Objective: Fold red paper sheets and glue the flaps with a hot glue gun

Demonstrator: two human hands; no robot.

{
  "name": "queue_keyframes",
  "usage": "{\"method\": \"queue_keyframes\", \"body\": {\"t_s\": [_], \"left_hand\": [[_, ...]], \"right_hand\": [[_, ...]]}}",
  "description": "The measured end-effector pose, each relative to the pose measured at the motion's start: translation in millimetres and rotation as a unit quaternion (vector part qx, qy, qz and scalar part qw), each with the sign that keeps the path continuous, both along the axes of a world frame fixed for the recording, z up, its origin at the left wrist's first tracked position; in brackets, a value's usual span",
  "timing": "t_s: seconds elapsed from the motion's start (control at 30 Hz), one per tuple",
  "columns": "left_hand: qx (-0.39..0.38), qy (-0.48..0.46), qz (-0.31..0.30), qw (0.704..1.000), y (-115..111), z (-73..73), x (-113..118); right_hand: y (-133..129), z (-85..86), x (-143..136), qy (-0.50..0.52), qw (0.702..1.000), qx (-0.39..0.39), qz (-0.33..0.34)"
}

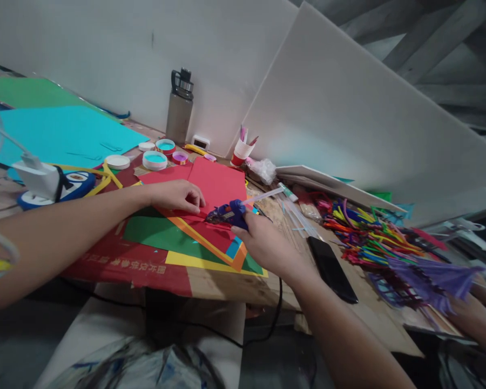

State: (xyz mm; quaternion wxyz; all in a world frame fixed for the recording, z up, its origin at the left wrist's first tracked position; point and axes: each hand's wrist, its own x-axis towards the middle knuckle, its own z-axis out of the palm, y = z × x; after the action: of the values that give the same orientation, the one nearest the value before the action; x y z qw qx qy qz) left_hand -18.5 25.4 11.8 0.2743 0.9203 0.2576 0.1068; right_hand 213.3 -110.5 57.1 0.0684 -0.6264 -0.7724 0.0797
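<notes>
My right hand (263, 237) is wrapped round a blue hot glue gun (237, 214), with a clear glue stick (263, 195) poking out of its back end. The gun's tip points left, just over dark red paper (210, 232) on a stack of coloured sheets. Close to that tip, my left hand (182, 195) rests on the red paper with its fingers curled and pressed together. What those fingers pinch, if anything, is hidden. Beneath lie orange, green (154, 232) and yellow sheets. A bright red sheet (221, 178) lies just behind my left hand.
A black phone (332, 270) and many pipe cleaners (368, 232) lie to the right, where another person's hand (465, 313) holds a purple fan-like piece (433, 275). At the back stand a bottle (180, 111) and pen cup (242, 151). Open tubs (154, 160) and a charger (38, 175) are left.
</notes>
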Motion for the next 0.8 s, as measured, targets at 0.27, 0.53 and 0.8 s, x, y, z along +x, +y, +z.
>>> {"method": "queue_keyframes", "body": {"t_s": [0.27, 0.53, 0.8], "left_hand": [[0.02, 0.043, 0.01, 0.999, -2, 9.6, -5], [-0.004, 0.063, 0.022, 0.998, -5, 17.0, -6], [-0.013, 0.074, 0.009, 0.997, -3, 18.2, -10]], "right_hand": [[-3, -0.8, 20, 0.013, 1.0, -0.009, -0.022], [1, -1.6, -8, 0.006, 1.0, 0.002, 0.006], [3, -1.7, -8, -0.01, 1.0, 0.002, 0.013]]}}
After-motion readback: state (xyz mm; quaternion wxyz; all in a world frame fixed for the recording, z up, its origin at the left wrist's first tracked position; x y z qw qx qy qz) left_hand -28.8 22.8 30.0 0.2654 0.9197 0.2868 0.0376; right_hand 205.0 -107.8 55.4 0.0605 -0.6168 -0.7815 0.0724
